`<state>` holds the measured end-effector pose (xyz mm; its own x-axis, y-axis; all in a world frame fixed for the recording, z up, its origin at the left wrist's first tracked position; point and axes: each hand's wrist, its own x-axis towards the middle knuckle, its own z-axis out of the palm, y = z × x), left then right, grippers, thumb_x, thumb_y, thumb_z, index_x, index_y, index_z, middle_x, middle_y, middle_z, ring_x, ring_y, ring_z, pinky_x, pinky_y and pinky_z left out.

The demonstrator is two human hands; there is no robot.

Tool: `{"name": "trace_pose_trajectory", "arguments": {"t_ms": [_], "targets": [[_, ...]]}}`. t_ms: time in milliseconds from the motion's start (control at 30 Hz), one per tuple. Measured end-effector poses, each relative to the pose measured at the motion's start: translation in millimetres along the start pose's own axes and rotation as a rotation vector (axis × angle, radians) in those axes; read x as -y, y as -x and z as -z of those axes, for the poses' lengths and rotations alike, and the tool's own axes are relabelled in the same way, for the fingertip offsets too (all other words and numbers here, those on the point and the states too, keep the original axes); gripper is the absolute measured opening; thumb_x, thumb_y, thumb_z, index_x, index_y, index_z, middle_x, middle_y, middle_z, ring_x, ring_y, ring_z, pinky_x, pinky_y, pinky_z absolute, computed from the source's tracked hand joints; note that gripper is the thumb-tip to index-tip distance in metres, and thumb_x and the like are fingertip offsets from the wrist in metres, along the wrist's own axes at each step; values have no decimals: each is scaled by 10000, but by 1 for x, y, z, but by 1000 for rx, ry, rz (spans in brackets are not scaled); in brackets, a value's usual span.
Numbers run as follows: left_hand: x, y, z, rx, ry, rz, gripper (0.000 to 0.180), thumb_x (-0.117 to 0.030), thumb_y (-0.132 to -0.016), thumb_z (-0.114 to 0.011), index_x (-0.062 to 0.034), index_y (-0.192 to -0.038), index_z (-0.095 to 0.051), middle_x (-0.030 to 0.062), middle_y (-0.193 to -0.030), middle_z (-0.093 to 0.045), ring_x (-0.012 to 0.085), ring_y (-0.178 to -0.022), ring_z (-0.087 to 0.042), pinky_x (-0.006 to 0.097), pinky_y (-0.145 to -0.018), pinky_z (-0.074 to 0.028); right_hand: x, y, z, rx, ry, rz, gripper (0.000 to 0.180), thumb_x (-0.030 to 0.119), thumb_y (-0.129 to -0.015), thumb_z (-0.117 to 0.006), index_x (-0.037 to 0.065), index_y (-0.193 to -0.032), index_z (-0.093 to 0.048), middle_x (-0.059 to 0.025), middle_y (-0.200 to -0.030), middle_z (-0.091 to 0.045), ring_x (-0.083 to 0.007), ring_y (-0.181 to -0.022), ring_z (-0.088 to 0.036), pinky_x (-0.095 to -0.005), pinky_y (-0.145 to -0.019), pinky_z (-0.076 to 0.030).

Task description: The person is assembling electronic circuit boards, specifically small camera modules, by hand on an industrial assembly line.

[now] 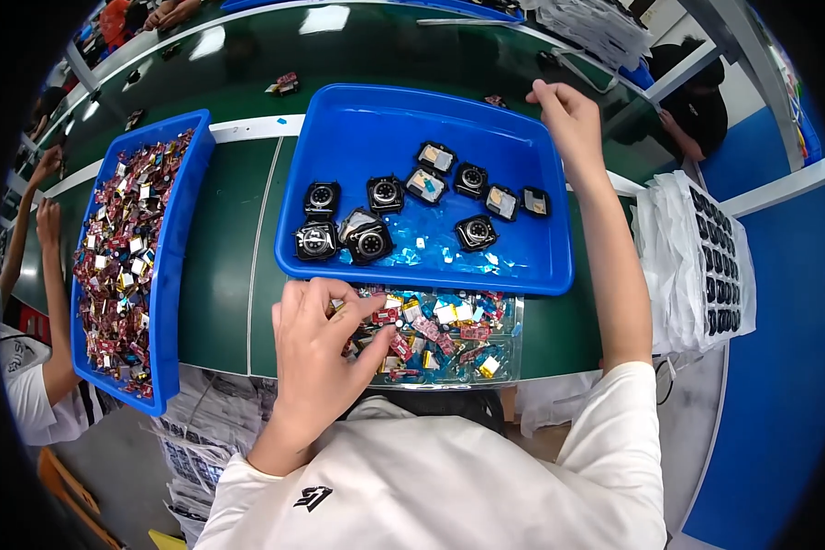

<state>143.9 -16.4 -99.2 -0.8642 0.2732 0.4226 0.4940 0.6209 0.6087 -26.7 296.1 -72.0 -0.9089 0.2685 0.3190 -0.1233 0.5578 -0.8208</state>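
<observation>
My left hand (319, 346) rests on a shallow clear tray (513, 362) of small red, yellow and silver parts at the table's near edge, fingers pinched among the parts. My right hand (566, 115) reaches over the far right corner of a blue tray (357, 128), fingers curled near the rim; whether it holds anything is hidden. Several black square cases with round centres (372, 240) lie in the blue tray, along with bits of clear film.
A long blue bin (176, 257) full of small red and silver parts stands at left on the green table (225, 266). Stacked bags of black parts (710, 266) lie at right. Another person's arms (50, 275) reach in at far left. A seated person (697, 101) is behind.
</observation>
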Motion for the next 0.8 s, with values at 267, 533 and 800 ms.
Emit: {"name": "trace_pose_trajectory", "arguments": {"t_ms": [267,533,800], "targets": [[8,3,2,104,-169,6,264,-114,-610,-794,-100,-854,-695,-6,-818,-510,179,-823,-482,344,-779,-280,60,187,23,548,-34,227,54,54,-786,-697,4,-785,-676,-53,-648,-598,-132,-512,-518,-253,-462,-379],[3,-1,-1,89,-74,-64,190,-84,-627,-779,-75,-776,-661,19,-809,-621,174,-784,-551,311,-773,-329,57,234,-16,256,-67,338,183,65,-694,-760,30,-857,-685,-64,-801,-636,-213,-691,-587,-312,-605,-465],[5,6,1,83,607,263,96,-52,-728,-751,-15,-706,-665,67,-726,-679,107,-623,-553,266,-642,-393,61,230,-47,236,-212,383,220,47,-707,-753,28,-902,-654,-73,-892,-655,-228,-800,-598,-322,-664,-481]]}}
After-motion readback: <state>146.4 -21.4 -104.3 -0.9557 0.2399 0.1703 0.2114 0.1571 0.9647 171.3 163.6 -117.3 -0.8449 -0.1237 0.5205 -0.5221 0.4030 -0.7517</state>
